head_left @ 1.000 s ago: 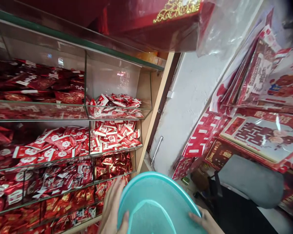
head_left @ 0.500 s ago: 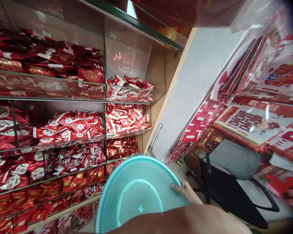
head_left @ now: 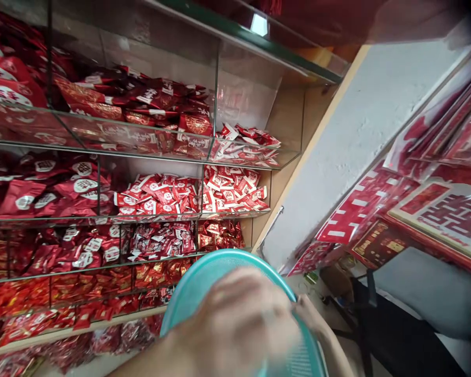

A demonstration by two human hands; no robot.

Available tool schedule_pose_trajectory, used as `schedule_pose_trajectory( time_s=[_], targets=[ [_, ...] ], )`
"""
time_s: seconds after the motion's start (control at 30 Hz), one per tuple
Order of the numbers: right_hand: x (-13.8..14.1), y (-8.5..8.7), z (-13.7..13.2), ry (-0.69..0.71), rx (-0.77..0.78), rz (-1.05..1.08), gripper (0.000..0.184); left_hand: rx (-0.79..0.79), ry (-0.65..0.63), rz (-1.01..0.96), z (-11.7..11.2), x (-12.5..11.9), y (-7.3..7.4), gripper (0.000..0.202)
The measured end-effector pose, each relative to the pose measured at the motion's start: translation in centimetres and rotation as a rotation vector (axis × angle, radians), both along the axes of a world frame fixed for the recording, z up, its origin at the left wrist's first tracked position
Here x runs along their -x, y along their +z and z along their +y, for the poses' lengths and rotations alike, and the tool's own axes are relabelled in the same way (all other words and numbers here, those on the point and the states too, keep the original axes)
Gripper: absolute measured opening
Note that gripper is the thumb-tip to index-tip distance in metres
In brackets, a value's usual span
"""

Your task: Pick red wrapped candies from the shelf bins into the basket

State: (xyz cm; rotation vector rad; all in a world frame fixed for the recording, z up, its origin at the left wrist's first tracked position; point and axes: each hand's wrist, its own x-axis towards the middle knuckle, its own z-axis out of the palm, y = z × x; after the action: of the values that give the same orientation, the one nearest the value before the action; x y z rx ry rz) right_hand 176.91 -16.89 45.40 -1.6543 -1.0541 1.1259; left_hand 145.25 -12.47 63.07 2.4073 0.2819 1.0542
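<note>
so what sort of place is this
Most likely a small shop, perhaps for wedding sweets and decorations: a compartmented glass shelf unit holds small red packets sorted into piles, and a flat item with a large double-happiness character is at the right.

I can read one sign clearly from here: the double-happiness character 囍, large and dark, on the pale panel (head_left: 455, 214) at the right. The red hanging (head_left: 349, 207) beside it carries white block strokes that look like part of a similar character, but I can't make out the whole. Gold lettering on the dark red box (head_left: 380, 243) below is too small for me to read. On the shelves, the large red packets (head_left: 82, 186) have white ovals with characters, the small red packets (head_left: 165, 195) bear white roundels, and the maroon packets (head_left: 147, 97) show white lettering, all illegible to me.
</note>
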Motion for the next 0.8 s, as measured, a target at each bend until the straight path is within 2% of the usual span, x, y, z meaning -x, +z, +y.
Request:
schedule_pose_trajectory(
  time_s=[0.03, 0.07, 0.17, 0.23, 0.3, 0.37, 0.47, 0.57, 0.67, 0.8],
  targets=[
    [0.2, 0.1, 0.3, 0.016, 0.002, 0.007, 0.036, -0.034, 0.041, 0.095, 1.8, -1.0, -0.3, 0.033],
    [0.4, 0.2, 0.7, 0.035, 0.004, 0.017, 0.038, -0.028, 0.136, 0.2, 3.6, -1.9, -1.0, 0.035],
    [1.1, 0.2, 2.3, 0.112, -0.009, 0.027, 0.039, -0.032, 0.307, 0.475, 7.9, -3.3, -5.2, 0.036],
    [1.5, 0.0, 3.5, 0.172, -0.021, 0.016, 0.037, -0.056, 0.416, 0.593, 9.5, -3.4, -8.0, 0.038],
    [1.9, 0.1, 4.7, 0.227, -0.01, 0.012, 0.036, -0.073, 0.489, 0.697, 10.2, -3.2, -9.8, 0.038],
    [2.1, 0.6, 5.7, 0.274, -0.003, 0.015, 0.035, -0.114, 0.57, 0.744, 10.5, -3.0, -10.4, 0.036],
    [2.1, 1.9, 6.9, 0.344, -0.028, 0.029, 0.034, -0.168, 0.696, 0.743, 10.7, -2.6, -10.1, 0.036],
    [1.9, 2.7, 8.0, 0.389, -0.056, -0.004, 0.032, -0.063, 0.849, 0.796, 11.2, -2.1, -10.1, 0.041],
    [2.1, 2.3, 9.2, 0.43, -0.038, -0.098, 0.031, 0.126, 0.931, 0.947, 11.6, -1.1, -11.3, 0.046],
    [3.3, 0.4, 10.6, 0.448, -0.039, -0.318, 0.031, 0.137, 0.955, 0.994, 12.2, 0.7, -13.5, 0.043]
  ],
)
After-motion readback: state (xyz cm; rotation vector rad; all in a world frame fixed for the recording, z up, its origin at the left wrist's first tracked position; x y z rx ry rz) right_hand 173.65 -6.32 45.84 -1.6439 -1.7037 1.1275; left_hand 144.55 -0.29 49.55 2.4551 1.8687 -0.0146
